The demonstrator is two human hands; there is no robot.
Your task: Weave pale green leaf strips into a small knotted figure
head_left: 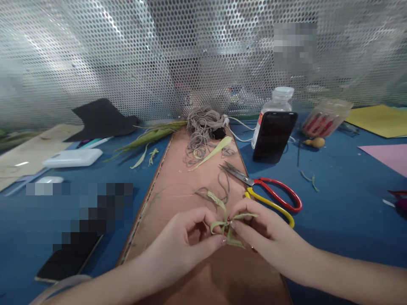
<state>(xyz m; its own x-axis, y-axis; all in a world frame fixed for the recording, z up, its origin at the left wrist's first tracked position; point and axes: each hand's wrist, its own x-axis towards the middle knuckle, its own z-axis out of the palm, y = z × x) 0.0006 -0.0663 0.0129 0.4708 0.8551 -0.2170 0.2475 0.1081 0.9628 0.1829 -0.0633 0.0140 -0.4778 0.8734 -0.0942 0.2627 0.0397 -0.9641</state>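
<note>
Thin green leaf strips, tied or looped into a small bow (226, 226), are pinched between both hands above a brown board (178, 182). My left hand (190, 237) is closed, its thumb and index finger on the left loop. My right hand (263, 231) pinches the middle and right side with its fingertips. Beyond the fingers, a grey cord (226, 186) lies in a loose loop on the board. Scissors (251, 181) with one red and one yellow handle lie just beyond my right hand, blades partly apart. How the strips are knotted is hidden by the fingers.
A tangle of grey yarn (205, 123) and a pale leaf strip (216, 150) lie farther up the board. A phone (274, 137) leans on a bottle (281, 101). A tilted jar (329, 118) stands right; green husk leaves (149, 137) and a white case (73, 157) lie left.
</note>
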